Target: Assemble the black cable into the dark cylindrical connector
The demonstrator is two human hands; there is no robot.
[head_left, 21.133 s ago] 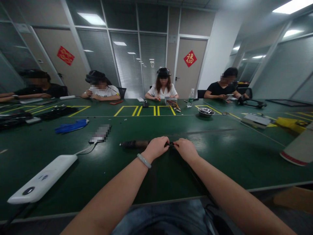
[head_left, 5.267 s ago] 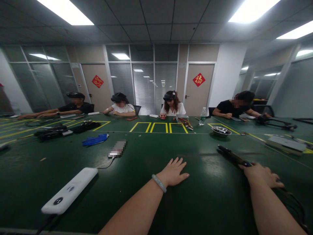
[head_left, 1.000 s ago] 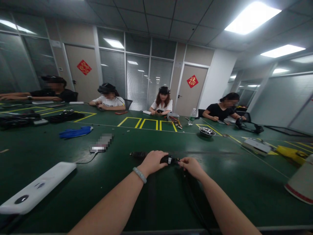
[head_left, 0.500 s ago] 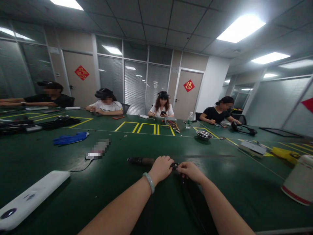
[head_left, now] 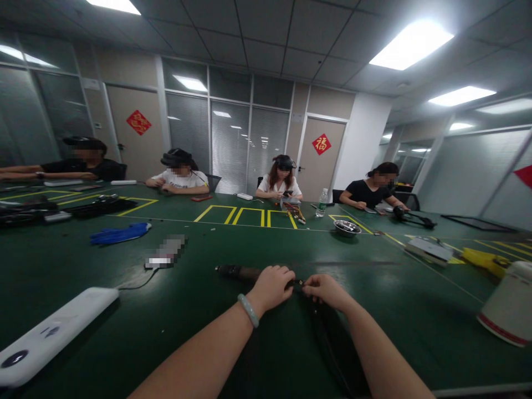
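Note:
A dark, slim electric screwdriver point(head_left: 241, 272) lies across the green table, its narrow tip pointing left. My left hand point(head_left: 273, 288), with a pale bangle at the wrist, is closed over its rear half and covers that part. At the rear end a small dark connector point(head_left: 300, 282) shows between my hands. My right hand point(head_left: 326, 291) pinches at this connector with thumb and fingers. A black cable point(head_left: 322, 332) runs from beneath my right hand down toward the near table edge.
On the left are a long white device point(head_left: 62, 332), a phone point(head_left: 168, 252) on a cord and a blue glove point(head_left: 120, 234). A metal bowl point(head_left: 347, 228), bottle point(head_left: 321, 203) and wired box point(head_left: 291, 205) stand farther off. A white container point(head_left: 509, 305) is at right. Several people sit opposite.
Both hands stay at the screwdriver's rear end, with only a slight shift of the left wrist. Across the table, one person's head and hands have moved a little to the right.

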